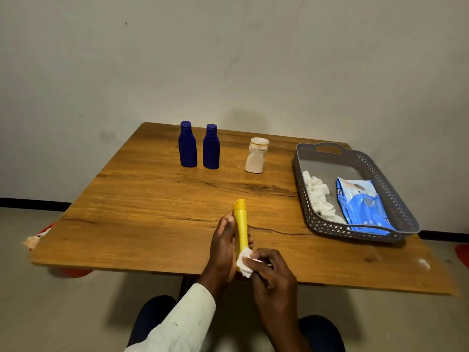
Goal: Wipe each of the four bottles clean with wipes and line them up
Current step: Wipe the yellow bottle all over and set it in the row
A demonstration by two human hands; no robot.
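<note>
Left hand (223,246) grip round yellow bottle (240,228), right hand (270,269) pinching wipe (244,261), basket (396,207) holding wipes pack (361,204)

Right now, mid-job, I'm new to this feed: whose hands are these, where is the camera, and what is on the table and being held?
There is no machine here: a person works with bare hands, filmed by one camera worn on the head, looking forward and down. The left hand grips a slim yellow plastic bottle; the right hand pinches a crumpled white wipe against its lower end. On the wooden table stand two dark blue bottles side by side and, apart to their right, a white bottle with a wide cap. At the right sits a grey perforated basket holding used white wipes and a blue wipes packet.
</note>
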